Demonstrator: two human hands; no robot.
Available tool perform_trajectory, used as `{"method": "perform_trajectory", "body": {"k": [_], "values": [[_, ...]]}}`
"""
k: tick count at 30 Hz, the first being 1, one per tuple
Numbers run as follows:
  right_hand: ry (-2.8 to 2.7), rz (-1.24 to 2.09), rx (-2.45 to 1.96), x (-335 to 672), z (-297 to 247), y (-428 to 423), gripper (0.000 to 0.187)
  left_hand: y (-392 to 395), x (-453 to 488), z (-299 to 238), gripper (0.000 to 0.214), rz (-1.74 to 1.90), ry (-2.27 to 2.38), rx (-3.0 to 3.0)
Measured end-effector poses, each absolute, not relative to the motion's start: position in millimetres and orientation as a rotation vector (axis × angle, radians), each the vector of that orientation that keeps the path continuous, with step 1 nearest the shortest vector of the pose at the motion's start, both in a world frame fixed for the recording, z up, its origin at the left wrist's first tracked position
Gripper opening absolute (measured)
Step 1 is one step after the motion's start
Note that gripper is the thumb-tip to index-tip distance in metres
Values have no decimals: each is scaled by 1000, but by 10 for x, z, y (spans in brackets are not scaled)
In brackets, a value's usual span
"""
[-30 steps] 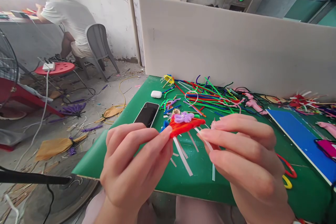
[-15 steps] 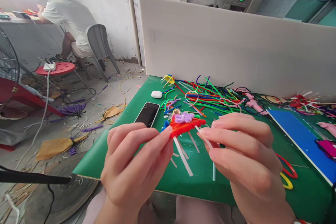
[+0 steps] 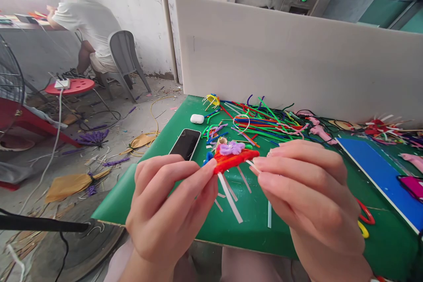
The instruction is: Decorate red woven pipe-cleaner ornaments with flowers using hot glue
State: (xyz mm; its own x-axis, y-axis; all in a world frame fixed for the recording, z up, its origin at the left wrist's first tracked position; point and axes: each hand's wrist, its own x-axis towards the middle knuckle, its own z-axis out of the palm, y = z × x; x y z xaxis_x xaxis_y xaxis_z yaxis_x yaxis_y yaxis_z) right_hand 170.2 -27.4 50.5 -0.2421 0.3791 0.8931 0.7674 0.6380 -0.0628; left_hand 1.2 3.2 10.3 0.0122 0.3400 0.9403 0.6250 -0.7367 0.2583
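A red fuzzy pipe-cleaner piece (image 3: 236, 159) with a purple flower (image 3: 231, 147) on top is held above the table. Its left end is pinched between the thumb and fingers of my left hand (image 3: 175, 202). White strips (image 3: 231, 198) hang down from its underside. At its right end, my right hand (image 3: 307, 198) pinches one white strip (image 3: 253, 166) close to the red edge. Blue fuzzy bits (image 3: 208, 157) show just behind my left fingertips.
On the green table (image 3: 238, 229) lie a phone (image 3: 187, 143), a white earbud case (image 3: 197, 118), a heap of coloured pipe cleaners (image 3: 264, 123) and a blue board (image 3: 380, 172). A white partition (image 3: 291, 61) borders the back. A person (image 3: 89, 26) sits at far left.
My right hand's fingertips have shifted slightly up and left along the white strip, closer to the red piece. My left hand and the red piece stay almost still.
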Motion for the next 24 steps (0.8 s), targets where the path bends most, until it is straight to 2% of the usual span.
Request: {"method": "perform_trajectory", "body": {"k": [24], "values": [[-1895,-504,-856,1709,507,-201,18,38,14,129,30,-1802,-1010,-2056]]}}
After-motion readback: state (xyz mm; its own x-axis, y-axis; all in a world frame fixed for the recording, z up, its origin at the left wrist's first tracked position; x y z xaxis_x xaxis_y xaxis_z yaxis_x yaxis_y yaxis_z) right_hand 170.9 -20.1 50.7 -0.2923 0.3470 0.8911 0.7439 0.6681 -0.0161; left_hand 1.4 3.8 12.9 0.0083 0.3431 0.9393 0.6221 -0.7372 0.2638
